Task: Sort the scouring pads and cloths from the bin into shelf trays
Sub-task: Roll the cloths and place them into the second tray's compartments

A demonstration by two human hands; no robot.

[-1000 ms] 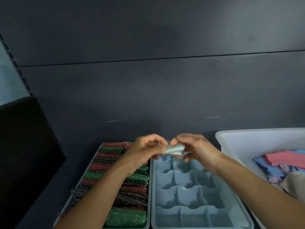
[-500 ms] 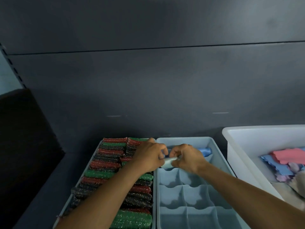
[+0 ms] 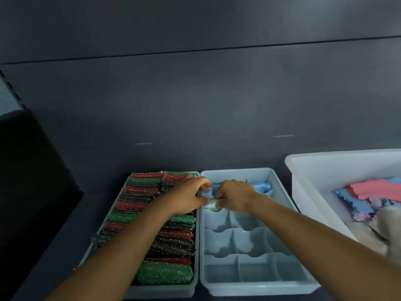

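Note:
My left hand [image 3: 189,196] and my right hand [image 3: 236,197] meet over the back left of the pale blue divided tray [image 3: 288,250]. Together they pinch a small rolled pale green cloth [image 3: 212,205] that sits low at a back-left compartment. A rolled blue cloth [image 3: 261,186] lies in the back right compartment. To the left, a second tray [image 3: 196,268] is packed with red, green and dark glittery scouring pads [image 3: 165,272]. At the right stands a white bin [image 3: 308,185] with pink and blue cloths [image 3: 373,192] inside.
A dark grey shelf back panel [image 3: 195,116] rises behind the trays. A black block [image 3: 28,181] stands at the left. Most compartments of the divided tray show bare bottoms. My forearms cross over both trays.
Both hands have moved down and forward with the rolled green cloth, from above the tray into its back-left compartment area. The view has tilted down a little.

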